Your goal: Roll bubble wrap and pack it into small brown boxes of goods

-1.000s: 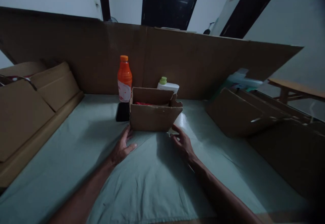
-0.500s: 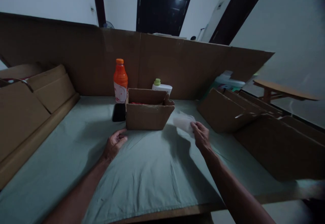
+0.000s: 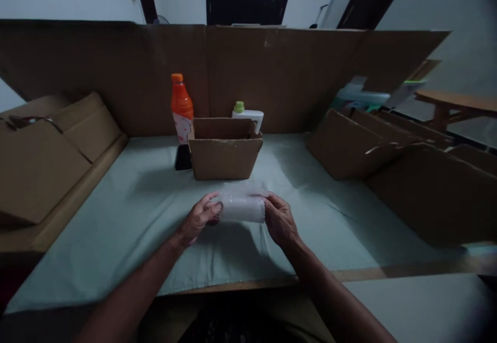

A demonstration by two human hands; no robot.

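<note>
A translucent whitish plastic packet [image 3: 244, 208], rolled into a rough cylinder, is held level above the cloth just in front of the small cardboard box [image 3: 225, 159]. My left hand [image 3: 200, 218] grips its left end, thumb on the near side. At the opposite end, the fingers of my right hand [image 3: 278, 218] are closed on the packet's edge. A loose flap of thin plastic stands up along its top. What is inside the packet cannot be made out. The box is open at the top, and its contents are hidden from this angle.
Behind the box stand an orange bottle [image 3: 181, 105] and a white bottle with a green cap [image 3: 248, 115]. A black phone-like object [image 3: 183, 157] lies left of the box. Larger cardboard boxes flank both sides [image 3: 430, 193], and a cardboard wall [image 3: 279, 79] closes off the back.
My right hand has brought the plastic packet from right of the box to the middle, nearer me. My left hand has moved right and taken hold of its left end. The view has tilted down.
</note>
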